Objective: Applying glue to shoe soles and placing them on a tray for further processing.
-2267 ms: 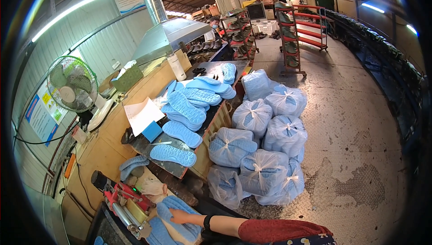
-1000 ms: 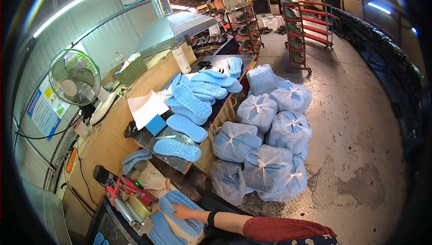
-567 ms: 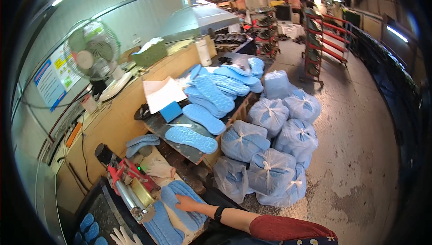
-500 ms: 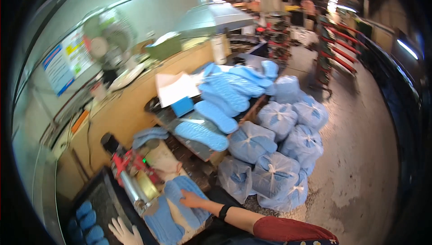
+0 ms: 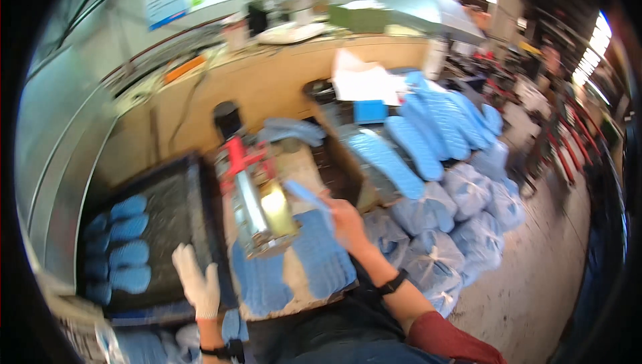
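My right hand, bare, is raised over the worktop with its fingers closed on a blue shoe insole. The insole is blurred and seen nearly edge-on. Beneath it lie two piles of blue insoles, a right pile and a left pile, on a pale board. Behind the piles stands a red machine with a silver cylinder and a brass-coloured block. My left hand, in a white glove, is open with thumb apart, over the near right part of a black tray. Several blue insoles lie at the tray's left.
Right of the machine, a dark table holds more blue insoles, a small blue box and white paper. Clear plastic bags of insoles are heaped on the floor at the right. More bagged insoles sit below the tray.
The view has swung left, bringing the tray further in. My right hand has lifted an insole from the right pile toward the machine. My left hand stays open by the tray.
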